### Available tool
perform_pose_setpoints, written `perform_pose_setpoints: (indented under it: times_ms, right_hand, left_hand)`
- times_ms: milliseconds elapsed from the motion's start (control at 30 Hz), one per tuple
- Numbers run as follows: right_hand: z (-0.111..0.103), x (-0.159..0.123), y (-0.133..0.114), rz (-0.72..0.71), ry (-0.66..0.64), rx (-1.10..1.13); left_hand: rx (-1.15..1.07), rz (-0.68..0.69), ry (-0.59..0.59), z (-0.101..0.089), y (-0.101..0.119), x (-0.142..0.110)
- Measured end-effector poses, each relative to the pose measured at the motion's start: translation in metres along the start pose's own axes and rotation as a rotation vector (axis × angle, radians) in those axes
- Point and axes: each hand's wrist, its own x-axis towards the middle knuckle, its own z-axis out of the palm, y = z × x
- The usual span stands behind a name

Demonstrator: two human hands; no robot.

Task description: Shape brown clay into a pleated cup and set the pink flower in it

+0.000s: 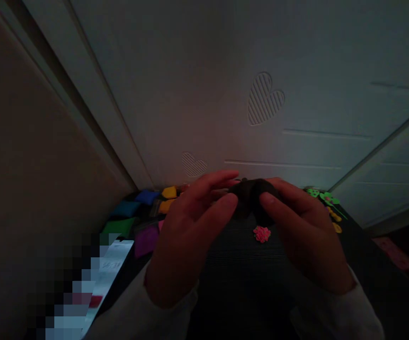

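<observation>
Between my hands, above the dark table, is a dark, soft-looking lump (249,194) that resembles modelling clay; dim light hides its exact shape. My left hand (186,231) is closed on its left end, thumb in front and fingers behind. On the other end, my right hand (305,231) grips it with the thumb pressed against the near side and the fingers curled behind. Just below the lump, a small pink bumpy cluster (261,234) lies on the table.
Blue (147,196), green (119,228), purple (146,240) and orange packets (167,206) lie at left. A lit screen (114,269) stands nearer me. Green flower-like pieces (329,198) and yellow pieces (335,216) lie at right. Behind rises a white panel (204,94) with embossed hearts.
</observation>
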Motion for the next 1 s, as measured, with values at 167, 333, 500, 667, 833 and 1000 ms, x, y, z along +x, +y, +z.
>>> perform_pose_setpoints:
  times_ms: [167,333,500,667,833,1000]
  right_hand:
    - [-0.006,0.003,0.005,0.071,0.029,0.142]
    - [-0.006,0.004,0.003,0.078,0.015,0.131]
    - [-0.002,0.007,-0.002,0.045,0.044,0.254]
    - [0.0,0.012,0.002,0.015,0.075,0.326]
    - [-0.001,0.007,0.008,0.001,0.121,0.123]
    - [0.002,0.006,0.011,-0.081,0.118,-0.204]
  left_hand:
    - [0.467,0.193,-0.135,-0.022,0.005,0.006]
    - [0.597,0.21,-0.319,-0.023,0.005,0.015]
    - [0.19,0.029,-0.276,-0.016,-0.009,0.017]
    - [-0.285,-0.145,-0.23,-0.003,-0.021,0.017]
    - [-0.465,-0.208,-0.188,0.008,-0.019,0.018]
    - [-0.397,-0.181,-0.173,0.006,-0.022,0.018]
